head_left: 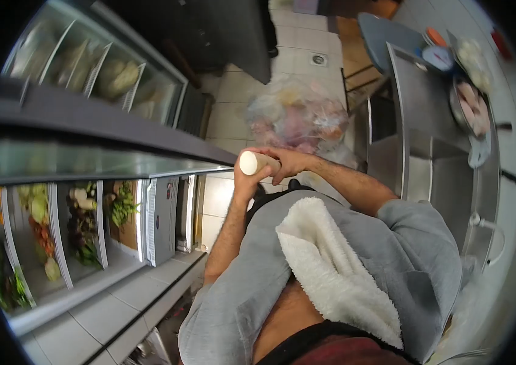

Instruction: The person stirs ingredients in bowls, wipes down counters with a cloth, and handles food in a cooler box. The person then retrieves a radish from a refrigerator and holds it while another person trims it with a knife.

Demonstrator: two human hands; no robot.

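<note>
Both of my hands meet in front of me around a thick, pale rod (253, 163), its smooth round end facing up toward the camera. Its lower part is hidden, so I cannot tell exactly what it is. My left hand (244, 185) is closed on the rod near its end. Fingers of my right hand (291, 162) curl around it from the other side. Just beyond the hands, a blurred, clear plastic bag (300, 115) with pinkish and yellowish contents is on the tiled floor. A fluffy white towel (337, 261) hangs over my grey clothing.
At left, a glass fridge door (106, 161) stands ajar beside shelves of vegetables (39, 207). A steel sink (440, 161) with a white tap (477, 219) lines the right side. A pan of pale meat (469, 106) rests by the wall. A floor drain (318, 59) lies ahead.
</note>
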